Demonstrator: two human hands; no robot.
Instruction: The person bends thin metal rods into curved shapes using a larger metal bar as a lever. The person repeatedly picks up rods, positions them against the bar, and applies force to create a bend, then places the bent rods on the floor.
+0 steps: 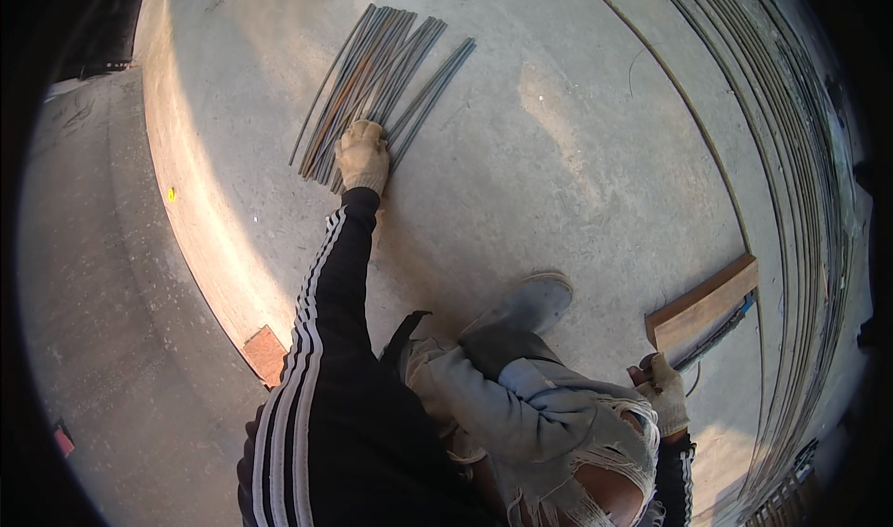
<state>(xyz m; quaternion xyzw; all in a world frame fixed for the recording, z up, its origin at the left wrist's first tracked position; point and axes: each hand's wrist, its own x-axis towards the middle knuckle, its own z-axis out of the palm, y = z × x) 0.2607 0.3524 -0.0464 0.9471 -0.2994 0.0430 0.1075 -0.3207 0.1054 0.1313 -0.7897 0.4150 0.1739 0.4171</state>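
- A pale concrete slab, smooth but stained and faintly speckled, carries everything here; its left edge bows through the fisheye view, lit in a warm strip.
- Short metal rods, slim, straight and round, lie in a loose fan on the far part of the slab, nearer its left edge than the long stock opposite. Most are dull grey, one or two rusty orange; a few lie slightly apart on the fan's right side.
- The left hand, in a coarse cream knitted glove, lies over the near part of the fan with fingers bent down onto the metal; whether they close around any rod cannot be told.
- The right hand, in a similar glove, is low beside the knee, its fingers partly curled; its grip cannot be told.
- Just beyond it are a squared, grained wooden block and a dark, rough-surfaced bar with a blue end.
- Long thin rods run along the slab's right side, appearing curved.
- A flat reddish-brown piece sits at the slab's left edge.
- Between the hands are a dull grey boot and frayed, torn denim trousers.
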